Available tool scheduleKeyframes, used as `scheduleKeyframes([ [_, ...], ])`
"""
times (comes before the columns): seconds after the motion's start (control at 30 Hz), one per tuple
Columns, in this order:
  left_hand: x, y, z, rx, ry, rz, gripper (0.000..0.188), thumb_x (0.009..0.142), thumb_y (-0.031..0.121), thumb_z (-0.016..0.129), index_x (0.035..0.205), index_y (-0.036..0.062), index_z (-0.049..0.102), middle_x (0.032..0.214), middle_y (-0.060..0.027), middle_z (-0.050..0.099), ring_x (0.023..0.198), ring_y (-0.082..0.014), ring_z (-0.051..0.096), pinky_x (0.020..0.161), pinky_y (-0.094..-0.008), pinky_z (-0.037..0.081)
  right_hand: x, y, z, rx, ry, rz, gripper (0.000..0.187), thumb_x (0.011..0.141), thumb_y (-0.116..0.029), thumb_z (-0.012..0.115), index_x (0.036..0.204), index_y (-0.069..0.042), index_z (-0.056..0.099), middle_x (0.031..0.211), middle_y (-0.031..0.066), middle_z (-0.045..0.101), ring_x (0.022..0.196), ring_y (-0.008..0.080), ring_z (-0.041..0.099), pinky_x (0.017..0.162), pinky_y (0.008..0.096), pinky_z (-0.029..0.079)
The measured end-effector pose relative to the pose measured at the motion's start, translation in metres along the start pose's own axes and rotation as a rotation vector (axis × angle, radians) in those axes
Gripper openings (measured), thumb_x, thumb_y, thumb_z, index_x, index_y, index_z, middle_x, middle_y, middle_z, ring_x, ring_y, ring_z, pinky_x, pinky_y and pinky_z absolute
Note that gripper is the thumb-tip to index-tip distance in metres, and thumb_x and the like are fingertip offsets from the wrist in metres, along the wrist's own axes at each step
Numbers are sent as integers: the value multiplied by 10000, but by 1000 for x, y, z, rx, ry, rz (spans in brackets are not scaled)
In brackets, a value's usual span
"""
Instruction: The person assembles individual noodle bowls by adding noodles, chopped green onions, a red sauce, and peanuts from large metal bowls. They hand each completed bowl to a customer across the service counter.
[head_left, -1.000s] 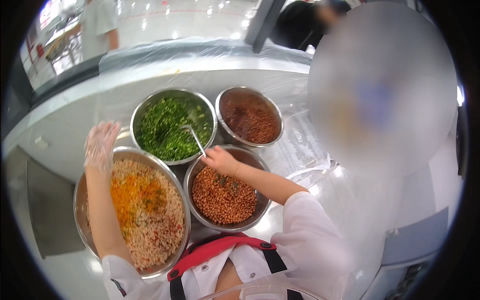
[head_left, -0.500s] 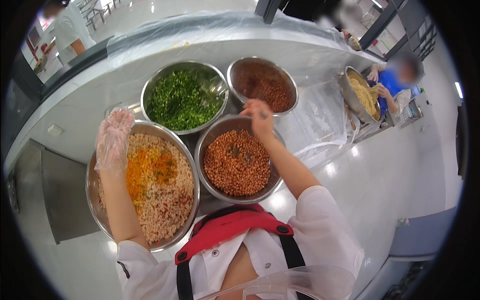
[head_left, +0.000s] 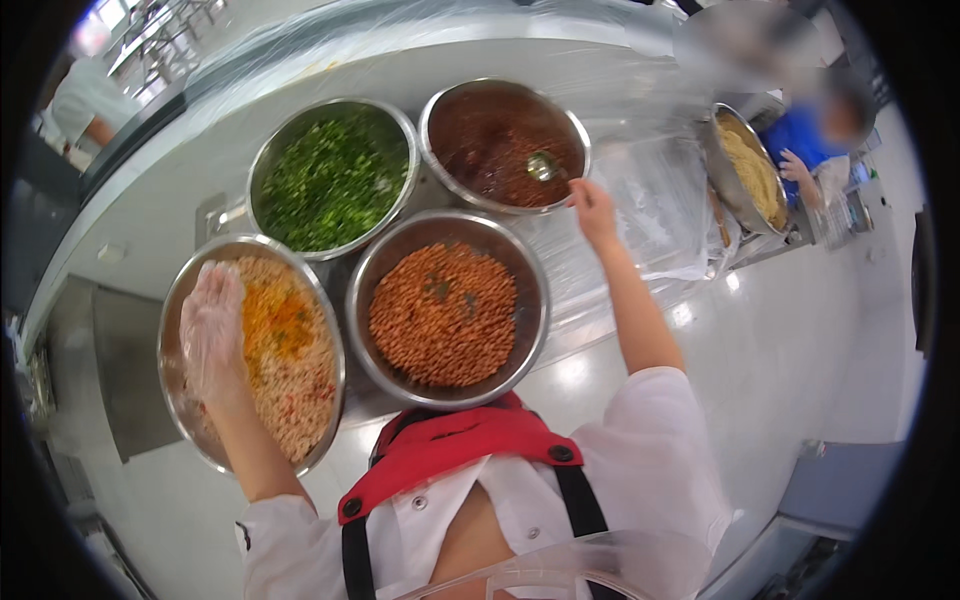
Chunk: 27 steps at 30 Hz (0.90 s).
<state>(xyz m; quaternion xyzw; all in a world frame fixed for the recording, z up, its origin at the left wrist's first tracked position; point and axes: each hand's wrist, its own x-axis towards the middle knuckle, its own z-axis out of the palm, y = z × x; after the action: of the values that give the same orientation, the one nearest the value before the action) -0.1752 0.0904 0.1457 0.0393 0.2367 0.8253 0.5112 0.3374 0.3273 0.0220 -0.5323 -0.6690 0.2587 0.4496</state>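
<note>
My right hand (head_left: 594, 212) is bare and closed on the end of a metal spoon (head_left: 541, 166). The spoon's round bowl is over the dark red, oily sauce (head_left: 480, 150) in a steel bowl (head_left: 584, 140) at the far right of the group. In a clear plastic glove, my left hand (head_left: 212, 325) is stretched out over the left side of another steel bowl (head_left: 340, 390). That one holds pale, crumbly food (head_left: 300, 395) with red bits and an orange-yellow topping (head_left: 275, 325). Nothing shows in the gloved hand.
Chopped greens (head_left: 330, 180) fill a steel bowl (head_left: 258, 190) at the far left. Brown nuts or beans (head_left: 445, 320) fill a near bowl (head_left: 540, 300). Plastic film (head_left: 650, 210) covers the counter at right, where a co-worker (head_left: 810, 135) stands by a bowl of noodles (head_left: 748, 170).
My right hand has swung right, bringing the spoon from the greens to over the red sauce. My left hand has come nearer and its fingers have straightened. The whole view has shifted slightly.
</note>
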Motion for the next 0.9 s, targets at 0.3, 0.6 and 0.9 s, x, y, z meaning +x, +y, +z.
scheduleKeyframes([
  [0.3,-6,-52,5,68,40,21,490,911,82,354,1346,-99,218,1295,-263,372,1238,-340,361,1086,-451,281,8,15,14,-261,-99,-358,116,809,-63,567,899,0,603,873,169,613,814,347,575,726,394,468],
  [0.6,-32,-78,29,142,-8,58,506,893,94,436,1319,-111,257,1255,-263,389,1214,-359,371,1079,-438,301,6,8,0,188,-137,143,161,891,-101,508,934,23,602,788,109,633,606,148,622,635,265,480],
  [0.9,-21,-66,-11,182,112,18,494,889,112,422,1301,-123,284,1285,-262,375,1220,-359,368,1070,-456,301,4,0,-8,409,138,256,242,897,-165,489,937,58,573,745,122,636,640,168,639,660,254,468],
])
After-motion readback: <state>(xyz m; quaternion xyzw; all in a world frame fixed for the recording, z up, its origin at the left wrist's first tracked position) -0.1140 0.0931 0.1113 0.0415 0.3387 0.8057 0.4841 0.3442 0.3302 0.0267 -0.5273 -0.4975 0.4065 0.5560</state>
